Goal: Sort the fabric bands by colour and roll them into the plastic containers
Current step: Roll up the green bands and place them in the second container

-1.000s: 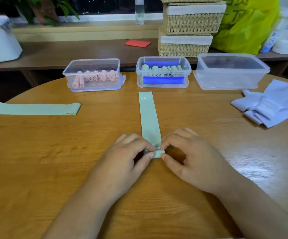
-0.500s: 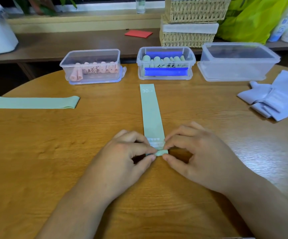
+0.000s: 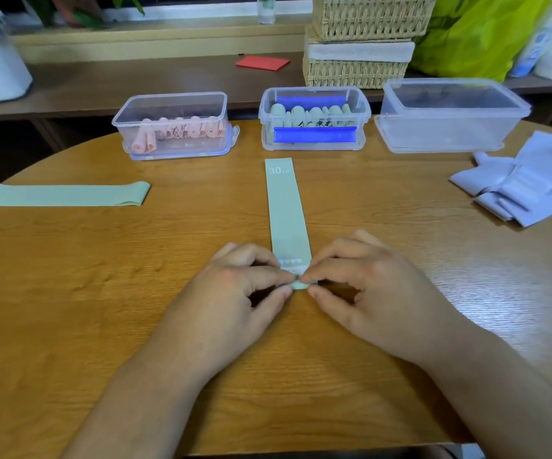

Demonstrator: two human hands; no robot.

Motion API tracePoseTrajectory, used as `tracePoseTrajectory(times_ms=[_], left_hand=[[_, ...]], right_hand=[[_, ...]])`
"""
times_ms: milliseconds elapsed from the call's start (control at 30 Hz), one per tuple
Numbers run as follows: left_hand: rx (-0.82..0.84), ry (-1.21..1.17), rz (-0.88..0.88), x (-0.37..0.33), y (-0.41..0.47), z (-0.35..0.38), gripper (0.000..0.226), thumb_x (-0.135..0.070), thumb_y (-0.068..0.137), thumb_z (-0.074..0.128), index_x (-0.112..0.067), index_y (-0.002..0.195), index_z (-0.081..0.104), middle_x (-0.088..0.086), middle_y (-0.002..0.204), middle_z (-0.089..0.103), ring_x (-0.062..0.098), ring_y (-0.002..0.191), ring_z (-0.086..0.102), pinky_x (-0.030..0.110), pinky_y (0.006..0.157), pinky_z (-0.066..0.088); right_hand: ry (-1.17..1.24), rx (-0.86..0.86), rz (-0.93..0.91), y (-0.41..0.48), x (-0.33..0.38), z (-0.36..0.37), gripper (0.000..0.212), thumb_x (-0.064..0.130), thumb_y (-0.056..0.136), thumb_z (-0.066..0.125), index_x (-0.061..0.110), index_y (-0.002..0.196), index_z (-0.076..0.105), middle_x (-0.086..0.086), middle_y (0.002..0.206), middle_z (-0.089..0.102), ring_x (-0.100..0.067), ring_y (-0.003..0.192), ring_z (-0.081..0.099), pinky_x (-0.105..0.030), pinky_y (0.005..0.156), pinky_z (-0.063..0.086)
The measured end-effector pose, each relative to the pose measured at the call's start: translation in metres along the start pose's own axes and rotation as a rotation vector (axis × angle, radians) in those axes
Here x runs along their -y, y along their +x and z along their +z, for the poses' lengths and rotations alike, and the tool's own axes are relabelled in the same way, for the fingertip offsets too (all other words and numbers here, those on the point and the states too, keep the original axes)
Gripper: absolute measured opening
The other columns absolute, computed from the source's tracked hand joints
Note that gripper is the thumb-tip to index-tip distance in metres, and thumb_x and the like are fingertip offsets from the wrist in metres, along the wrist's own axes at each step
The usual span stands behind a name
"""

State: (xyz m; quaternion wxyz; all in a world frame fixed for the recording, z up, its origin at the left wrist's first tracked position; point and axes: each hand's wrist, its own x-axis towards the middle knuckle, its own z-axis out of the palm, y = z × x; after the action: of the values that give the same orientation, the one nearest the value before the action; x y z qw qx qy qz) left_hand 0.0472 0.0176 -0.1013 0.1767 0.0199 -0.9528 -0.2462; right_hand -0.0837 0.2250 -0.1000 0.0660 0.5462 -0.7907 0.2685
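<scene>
Left hand (image 3: 234,293) and right hand (image 3: 370,289) pinch the flat mint-green band's (image 3: 286,210) near end.

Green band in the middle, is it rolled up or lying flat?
Mostly flat: the green band lies stretched on the table; only its near end is curled between the fingers.

The green band (image 3: 287,210) reads "30 LB" in white at its far end.
</scene>
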Motion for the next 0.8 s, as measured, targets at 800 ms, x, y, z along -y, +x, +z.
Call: tracePoseTrajectory(times_ms=[800], left_hand=[[0.034, 0.112, -0.018, -0.007, 0.004, -0.002, 0.035, -0.033, 0.099, 0.059, -0.035, 0.132, 0.07, -0.022, 0.128, 0.057, 0.006, 0.127, 0.049, 0.04, 0.104, 0.05]], right_hand=[[-0.153, 0.017, 0.099, 0.004, 0.005, 0.002, 0.032, 0.037, 0.102, 0.061, 0.036, 0.133, 0.069, 0.02, 0.124, 0.059, -0.006, 0.111, 0.047, -0.039, 0.091, 0.052]])
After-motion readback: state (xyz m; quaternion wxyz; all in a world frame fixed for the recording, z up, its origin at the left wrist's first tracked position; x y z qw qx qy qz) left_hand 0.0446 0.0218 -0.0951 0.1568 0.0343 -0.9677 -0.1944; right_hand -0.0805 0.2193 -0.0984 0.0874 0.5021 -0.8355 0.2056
